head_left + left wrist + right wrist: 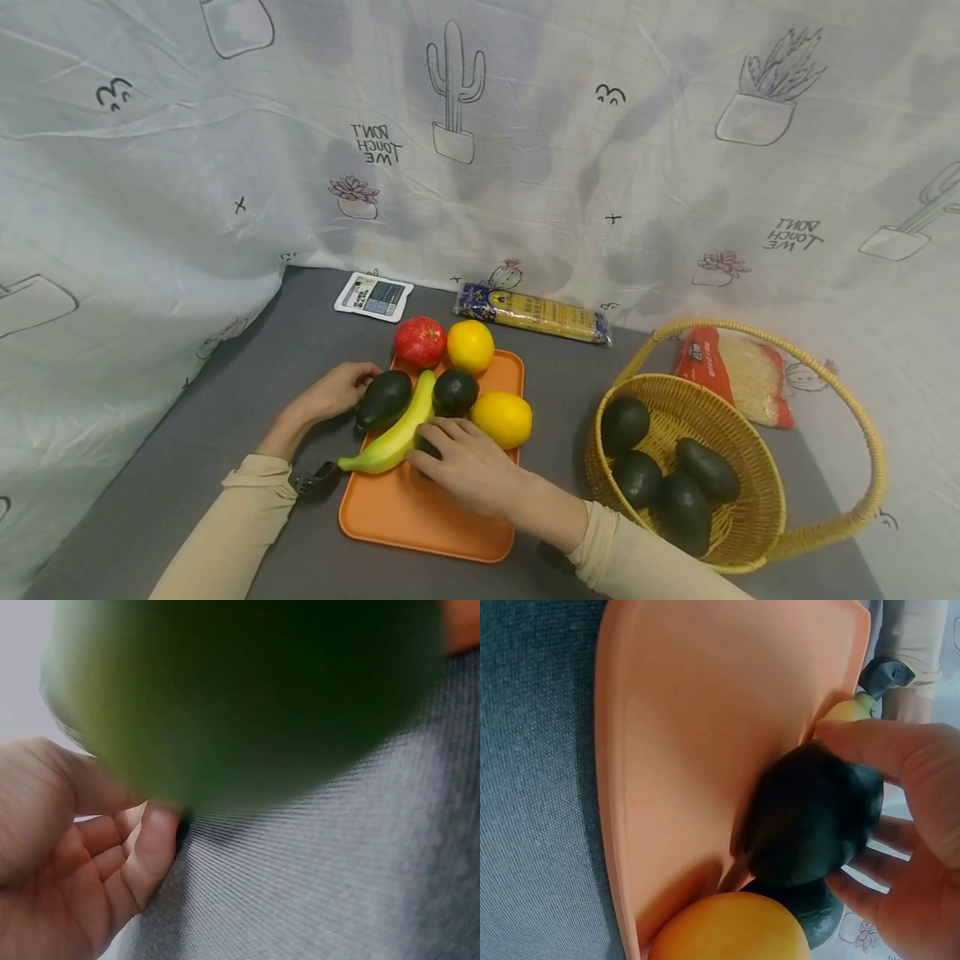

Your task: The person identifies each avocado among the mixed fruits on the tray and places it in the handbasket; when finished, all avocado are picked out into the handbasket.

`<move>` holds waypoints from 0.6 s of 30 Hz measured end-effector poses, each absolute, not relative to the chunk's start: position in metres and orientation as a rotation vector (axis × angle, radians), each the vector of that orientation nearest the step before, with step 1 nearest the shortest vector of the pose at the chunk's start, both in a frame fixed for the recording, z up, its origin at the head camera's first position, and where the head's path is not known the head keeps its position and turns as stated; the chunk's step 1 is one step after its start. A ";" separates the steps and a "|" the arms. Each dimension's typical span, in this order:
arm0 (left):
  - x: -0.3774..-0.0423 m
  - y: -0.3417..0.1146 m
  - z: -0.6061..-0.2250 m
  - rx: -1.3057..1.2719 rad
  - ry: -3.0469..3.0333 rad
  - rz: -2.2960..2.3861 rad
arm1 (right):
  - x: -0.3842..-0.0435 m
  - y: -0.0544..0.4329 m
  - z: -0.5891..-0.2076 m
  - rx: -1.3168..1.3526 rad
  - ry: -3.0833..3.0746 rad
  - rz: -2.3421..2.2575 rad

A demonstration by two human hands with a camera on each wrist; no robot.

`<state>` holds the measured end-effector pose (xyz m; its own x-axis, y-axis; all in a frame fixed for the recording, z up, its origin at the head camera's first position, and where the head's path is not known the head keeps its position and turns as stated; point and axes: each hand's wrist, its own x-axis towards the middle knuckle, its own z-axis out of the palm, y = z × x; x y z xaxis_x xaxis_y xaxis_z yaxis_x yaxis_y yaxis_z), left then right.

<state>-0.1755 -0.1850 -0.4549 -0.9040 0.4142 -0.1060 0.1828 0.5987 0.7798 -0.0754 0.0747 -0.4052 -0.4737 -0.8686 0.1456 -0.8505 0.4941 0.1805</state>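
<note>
My right hand [468, 467] holds an avocado [817, 817] over the orange tray [427, 517], thumb on one side and fingers on the other. Beside it lies a yellow-green banana [397, 442], with a second avocado [455, 393] behind. Another avocado [384, 400] sits at the tray's left edge, and my left hand [341, 392] is against its far left side. In the left wrist view that avocado, blurred and close, hides the thumb tip, so its grip is unclear. A pomegranate [420, 342] and two yellow fruits [470, 346] fill the tray's far and right parts.
A wicker basket [765, 467] with a tall handle stands on the right, holding several avocados [686, 508]. Behind it lies a red-ended noodle bag [750, 379]. A spaghetti packet [536, 314] and a white packet [373, 297] lie at the back, before a printed curtain [525, 183].
</note>
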 end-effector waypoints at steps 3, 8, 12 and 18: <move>-0.175 -0.185 -0.455 0.490 2.552 1.199 | -0.076 0.075 -0.408 1.458 -2.533 -0.134; -0.175 -0.185 -0.454 0.492 2.556 1.195 | -0.077 0.074 -0.406 1.427 -2.579 -0.174; -0.175 -0.185 -0.453 0.489 2.555 1.192 | -0.077 0.074 -0.405 1.425 -2.561 -0.169; -0.175 -0.185 -0.452 0.486 2.544 1.207 | -0.078 0.076 -0.405 1.430 -2.557 -0.145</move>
